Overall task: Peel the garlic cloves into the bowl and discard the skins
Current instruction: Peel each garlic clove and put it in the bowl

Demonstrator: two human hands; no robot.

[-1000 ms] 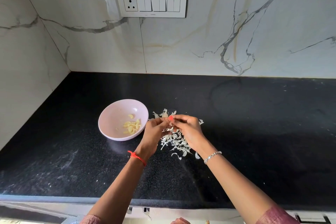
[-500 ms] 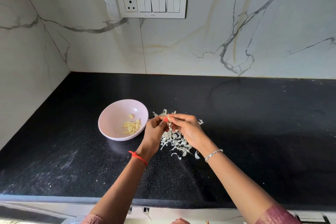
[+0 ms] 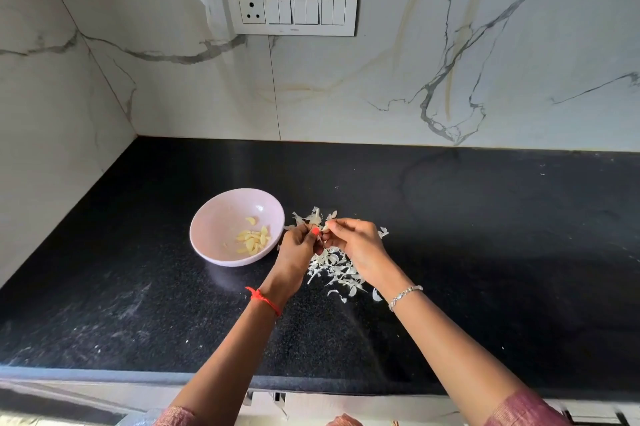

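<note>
A pale pink bowl (image 3: 221, 214) sits on the black counter and holds several peeled yellow garlic cloves (image 3: 254, 240). Just right of it, my left hand (image 3: 297, 247) and my right hand (image 3: 358, 247) meet fingertip to fingertip above a pile of white garlic skins (image 3: 335, 270). Both pinch a small garlic clove (image 3: 325, 227) between them; most of it is hidden by the fingers. More skins (image 3: 314, 217) lie behind the hands.
The black stone counter (image 3: 485, 252) runs wide to the right and toward its front edge (image 3: 104, 375). Marble walls close the back and the left side. A white switch panel (image 3: 291, 9) is mounted on the back wall.
My fingertips have shifted slightly on the clove; the left thumb now lies over it. The hands stay in the same spot above the skins.
</note>
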